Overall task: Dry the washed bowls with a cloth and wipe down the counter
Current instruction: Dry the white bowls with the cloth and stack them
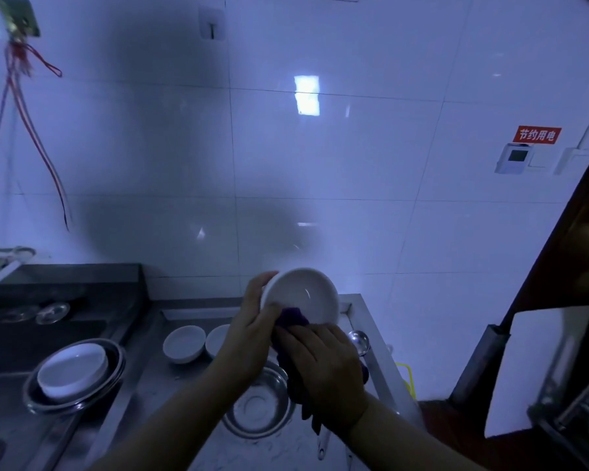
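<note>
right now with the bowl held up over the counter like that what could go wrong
1. The left hand holds the white bowl tilted in the air by its rim while the right hand presses the purple cloth against it; a wet rim could slip, dropping it onto the steel bowl below.
2. The cloth's hanging tail may drag over the metal ladle at the counter edge and knock it off.

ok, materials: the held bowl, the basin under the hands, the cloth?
Held bowl: probably glazed ceramic; white, glossy, with a glint inside. Basin: looks like stainless steel; grey and reflective. Cloth: soft purple fabric, matte and bunched; the weave is too dark to tell.
</note>
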A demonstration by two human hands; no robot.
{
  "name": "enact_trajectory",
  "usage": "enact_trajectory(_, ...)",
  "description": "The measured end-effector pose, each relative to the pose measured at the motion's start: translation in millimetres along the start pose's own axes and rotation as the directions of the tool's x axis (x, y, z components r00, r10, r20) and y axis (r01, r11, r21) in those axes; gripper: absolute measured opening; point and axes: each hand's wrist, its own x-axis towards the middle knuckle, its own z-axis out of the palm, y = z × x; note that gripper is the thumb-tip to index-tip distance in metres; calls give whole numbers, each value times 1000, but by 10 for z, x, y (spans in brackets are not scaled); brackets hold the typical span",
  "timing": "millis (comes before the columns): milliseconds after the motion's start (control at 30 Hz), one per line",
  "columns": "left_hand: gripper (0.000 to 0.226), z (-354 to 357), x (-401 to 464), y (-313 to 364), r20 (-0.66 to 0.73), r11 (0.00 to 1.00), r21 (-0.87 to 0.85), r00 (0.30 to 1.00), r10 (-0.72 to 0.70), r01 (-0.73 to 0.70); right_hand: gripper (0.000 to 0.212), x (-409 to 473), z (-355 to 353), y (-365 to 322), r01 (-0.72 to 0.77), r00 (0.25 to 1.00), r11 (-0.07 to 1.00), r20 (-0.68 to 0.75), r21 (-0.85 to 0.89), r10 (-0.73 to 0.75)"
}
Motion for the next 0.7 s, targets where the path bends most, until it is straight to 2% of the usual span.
enact_trajectory(67, 29, -92, 30, 14, 95, 997, 76, 995, -2, -5, 20, -16, -108, 200, 174, 982, 985, 76, 6, -174)
enact_trajectory(167, 41, -216, 114, 33, 317, 987, 141, 941, -119, 77, 12, 11, -275, 515, 481, 850, 876, 231, 24, -473)
enact_trajectory(233, 42, -291, 184, 56, 416, 978, 105, 886, -205, 178, 14, 36, -298, 600, 558, 787, 827, 276, 61, -552)
enact_trajectory(267, 40, -306, 191, 64, 401, 976, 86, 890, -216, 198, 13, 44, -291, 592, 553, 790, 831, 280, 56, -545)
enact_trajectory(333, 36, -254, 139, 31, 248, 985, 18, 954, -168, 169, 14, 67, -252, 510, 464, 861, 886, 243, -18, -446)
enact_trajectory(400, 35, -103, 21, -66, 57, 988, -77, 990, -130, 134, 19, 87, -179, 345, 269, 957, 960, 135, -83, -256)
enact_trajectory(467, 34, 45, -85, -124, -78, 986, -152, 994, -76, 63, 24, 102, -86, 143, 89, 995, 993, 40, -75, -86)
enact_trajectory(500, 35, 72, -107, -122, -121, 992, -126, 992, -36, 20, 26, 91, -36, 50, 32, 999, 998, 18, -60, -31)
enact_trajectory(600, 34, -1, -84, -72, -77, 998, -27, 995, 55, -58, 29, 8, 46, -60, -3, 1000, 1000, 5, 13, 3)
enact_trajectory(700, 33, -126, -29, -25, 47, 998, 55, 999, 24, -26, 26, -22, -34, 150, 182, 981, 983, 72, 4, -182)
